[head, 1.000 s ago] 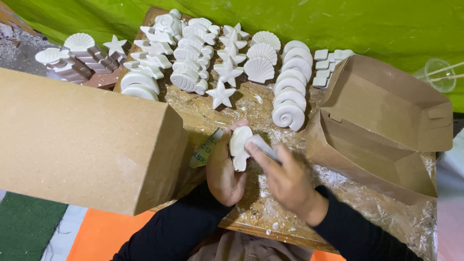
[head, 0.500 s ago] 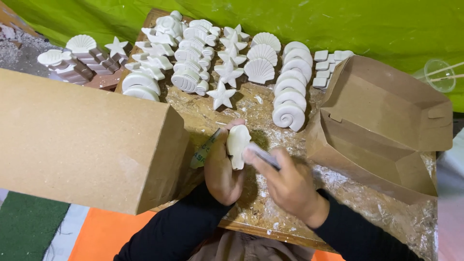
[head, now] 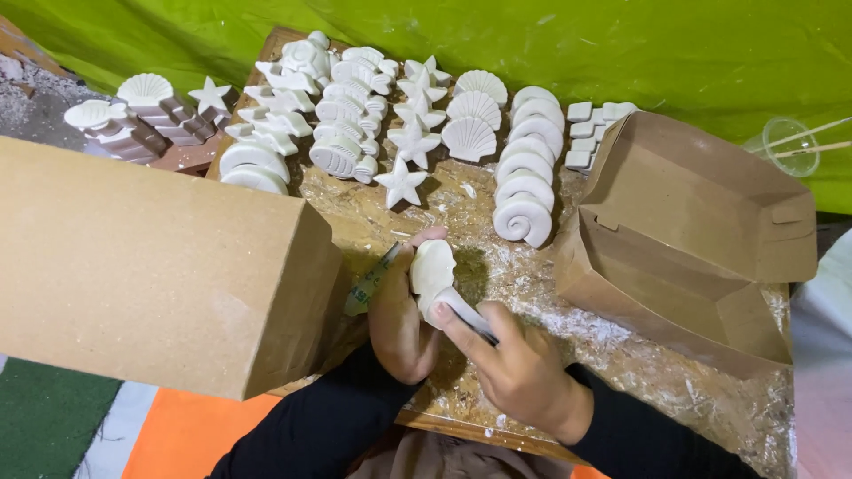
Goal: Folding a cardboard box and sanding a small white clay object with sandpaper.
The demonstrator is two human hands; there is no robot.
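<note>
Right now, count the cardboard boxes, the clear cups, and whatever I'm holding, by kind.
Cardboard boxes: 2, one closed, one open
Clear cup: 1
White cast, in the left hand: 1
Tool, in the right hand: 1
Total: 5

A closed cardboard box (head: 151,266) is lying on the left of the counter (head: 621,355), and an open cardboard box (head: 701,239) is sitting on its right. Between them, at the near edge, the hands are meeting: the left hand (head: 399,319) is lying just left of the right hand (head: 510,364), with a plaster piece (head: 430,269) standing between them. Behind the hands, rows of plaster casts (head: 417,115) are lying across the far part of the counter, spiral casts (head: 528,168) to their right. A plastic cup (head: 790,146) is sitting behind the open box.
</note>
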